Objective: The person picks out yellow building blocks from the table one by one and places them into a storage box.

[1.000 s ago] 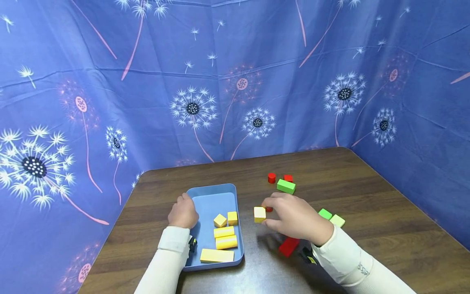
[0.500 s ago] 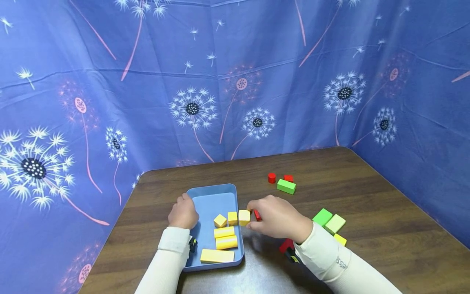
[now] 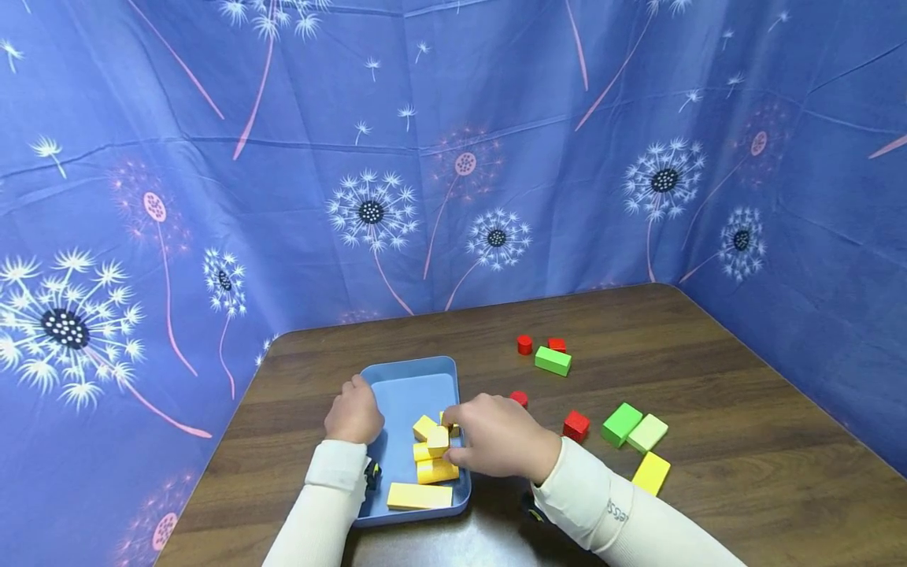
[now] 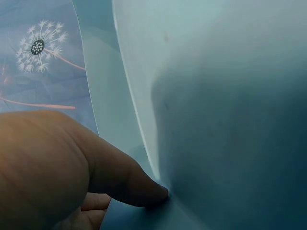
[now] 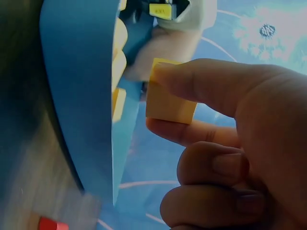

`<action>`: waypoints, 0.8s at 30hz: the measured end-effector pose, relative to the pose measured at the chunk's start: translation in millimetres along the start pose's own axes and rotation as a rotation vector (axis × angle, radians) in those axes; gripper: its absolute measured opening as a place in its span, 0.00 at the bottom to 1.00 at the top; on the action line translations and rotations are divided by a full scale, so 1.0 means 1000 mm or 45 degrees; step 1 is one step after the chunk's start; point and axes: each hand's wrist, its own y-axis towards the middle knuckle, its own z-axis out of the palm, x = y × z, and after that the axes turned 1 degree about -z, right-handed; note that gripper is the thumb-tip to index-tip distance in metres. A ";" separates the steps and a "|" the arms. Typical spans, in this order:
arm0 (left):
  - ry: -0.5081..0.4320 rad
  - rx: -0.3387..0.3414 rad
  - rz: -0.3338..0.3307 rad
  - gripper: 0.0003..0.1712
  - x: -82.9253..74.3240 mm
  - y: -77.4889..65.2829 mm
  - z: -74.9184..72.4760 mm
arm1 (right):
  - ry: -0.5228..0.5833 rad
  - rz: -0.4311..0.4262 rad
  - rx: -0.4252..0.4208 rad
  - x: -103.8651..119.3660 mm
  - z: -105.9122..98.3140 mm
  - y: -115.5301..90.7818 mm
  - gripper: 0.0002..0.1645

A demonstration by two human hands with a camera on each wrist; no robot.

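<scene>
A blue tray (image 3: 397,512) lies on the table with several yellow blocks inside. My left hand (image 3: 354,411) grips its left wall; in the left wrist view the thumb (image 4: 127,184) presses inside while other fingers show outside. Over the tray's right side, my right hand (image 3: 499,437) pinches a yellow cube (image 3: 438,441) between thumb and index finger. That cube (image 5: 170,100) appears above the rim in the right wrist view. Below it lie yellow cylinders (image 3: 435,472), partly covered. A long yellow block (image 3: 420,496) rests near the front wall, and a yellow cube (image 3: 423,428) sits behind the cylinders.
Right of the tray on the wooden table (image 3: 744,465) lie a red cube (image 3: 575,426), a green block (image 3: 622,424), a pale green block (image 3: 648,433) and a yellow block (image 3: 652,472). Farther back are a red cylinder (image 3: 524,344) and a green block (image 3: 553,361). Blue cloth (image 3: 567,197) hangs behind.
My right hand has carried the yellow cube leftward from the table over the tray's right wall, uncovering red and yellow blocks on the table. The left hand keeps its hold on the tray.
</scene>
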 end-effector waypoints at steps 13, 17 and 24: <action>-0.006 0.004 -0.006 0.33 0.000 0.000 0.001 | -0.027 -0.083 0.008 0.021 0.023 0.017 0.16; -0.007 0.011 -0.009 0.34 0.000 0.001 0.001 | -0.067 -0.087 0.003 0.023 0.026 0.019 0.14; 0.001 0.017 -0.009 0.34 0.001 0.003 0.003 | -0.066 -0.090 0.014 0.025 0.028 0.022 0.13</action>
